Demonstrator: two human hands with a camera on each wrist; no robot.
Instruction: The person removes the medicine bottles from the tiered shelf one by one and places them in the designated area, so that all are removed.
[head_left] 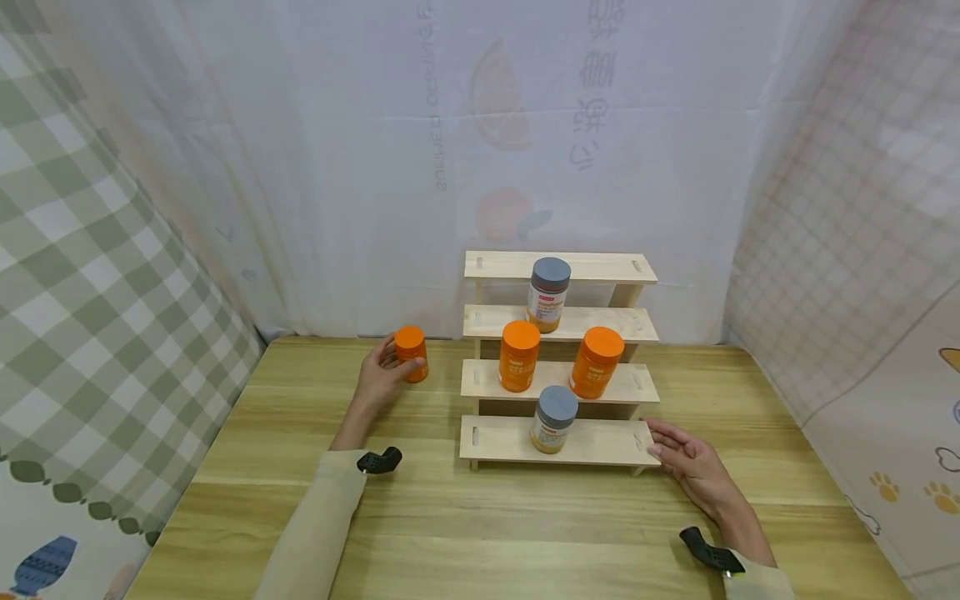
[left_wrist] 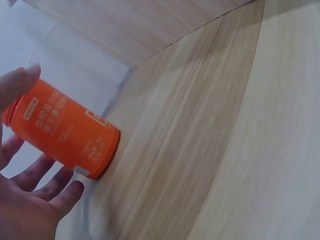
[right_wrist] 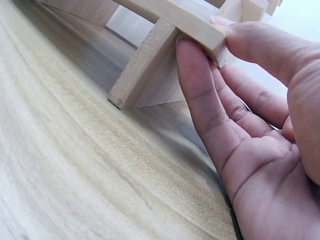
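An orange jar [head_left: 411,358] with an orange lid stands on the table left of the wooden step shelf [head_left: 495,439]. My left hand [head_left: 378,375] holds this jar, the thumb across its front and fingers at its far side. In the left wrist view the thumb lies near the lid of the orange jar [left_wrist: 65,127], while the lower fingers are spread off it. At the shelf's lowest board, my right hand [head_left: 693,467] pinches the right end. The right wrist view shows the thumb over that board [right_wrist: 192,25] and a finger beneath.
Two orange jars [head_left: 518,357] [head_left: 596,363] stand on the second step from the bottom. A grey-lidded jar [head_left: 553,419] is on the lowest step, another [head_left: 548,294] on the third. White cloth [head_left: 360,208] hangs behind the table [head_left: 525,533]; checked cloth [head_left: 112,225] flanks the left.
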